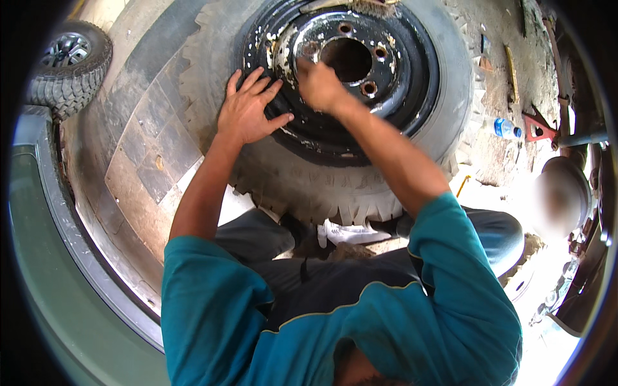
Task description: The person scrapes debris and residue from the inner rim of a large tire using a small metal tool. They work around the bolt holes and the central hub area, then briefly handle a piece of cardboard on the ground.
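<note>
A large tyre (428, 145) lies flat before me, with a black steel wheel rim (412, 77) in it. The rim's paint is chipped, with pale flecks around the hub plate and its bolt holes. My left hand (248, 109) rests on the rim's left edge and the tyre beside it, fingers spread and holding nothing. Over the hub plate, left of the centre hole, my right hand (320, 87) is closed and blurred by motion; what it grips is hidden. A brush (373, 8) with a wooden handle lies across the rim's far edge.
Another wheel with a knobbly tyre (71, 80) stands at the far left, near a green panel (77, 276). To the right are a water bottle (506, 128), a red metal stand (538, 125) and a yellowish stick (512, 74). A white cloth-like thing (354, 233) lies below the tyre.
</note>
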The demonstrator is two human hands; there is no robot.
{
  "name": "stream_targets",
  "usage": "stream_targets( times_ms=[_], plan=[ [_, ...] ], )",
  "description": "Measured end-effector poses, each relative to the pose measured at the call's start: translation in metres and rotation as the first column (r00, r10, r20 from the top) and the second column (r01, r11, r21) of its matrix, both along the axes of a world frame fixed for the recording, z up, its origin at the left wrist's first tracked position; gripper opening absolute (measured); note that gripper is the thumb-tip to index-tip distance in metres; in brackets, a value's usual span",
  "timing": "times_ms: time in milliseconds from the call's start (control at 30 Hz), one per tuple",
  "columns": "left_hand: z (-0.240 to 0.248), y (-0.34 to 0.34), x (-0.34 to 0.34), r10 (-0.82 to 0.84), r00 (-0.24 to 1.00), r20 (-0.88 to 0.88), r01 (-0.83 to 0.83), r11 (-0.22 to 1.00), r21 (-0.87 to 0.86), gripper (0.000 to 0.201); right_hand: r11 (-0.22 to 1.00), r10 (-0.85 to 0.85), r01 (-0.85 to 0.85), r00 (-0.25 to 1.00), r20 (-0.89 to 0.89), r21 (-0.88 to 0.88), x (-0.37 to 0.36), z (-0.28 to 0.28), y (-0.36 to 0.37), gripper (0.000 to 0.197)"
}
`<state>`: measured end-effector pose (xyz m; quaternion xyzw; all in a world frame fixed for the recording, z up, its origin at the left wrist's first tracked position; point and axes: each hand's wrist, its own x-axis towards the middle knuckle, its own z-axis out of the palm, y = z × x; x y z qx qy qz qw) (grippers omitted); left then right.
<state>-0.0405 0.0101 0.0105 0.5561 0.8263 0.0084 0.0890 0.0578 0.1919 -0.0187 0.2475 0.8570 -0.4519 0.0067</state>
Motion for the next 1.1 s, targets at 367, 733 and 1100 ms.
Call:
stream_targets(
  times_ms=[367,733,1100],
  plan=[
    [0.0,0.003,-0.003,-0.004,1.0,0.003,0.004,1.0,0.02,0.081,0.993,-0.117,0.117,0.987,-0.109,-0.006,0.002,-0.014,-0.016,0.027],
    [-0.002,0.002,-0.004,-0.003,1.0,-0.004,0.003,1.0,0.018,0.081,0.998,-0.055,0.055,0.998,0.033,-0.002,-0.028,0.009,0.017,0.035],
    [-0.001,0.002,-0.005,-0.008,1.0,0.016,0.008,0.999,0.033,0.081,0.972,-0.227,0.226,0.974,-0.008,-0.069,-0.04,0.009,0.021,0.027]
  ],
)
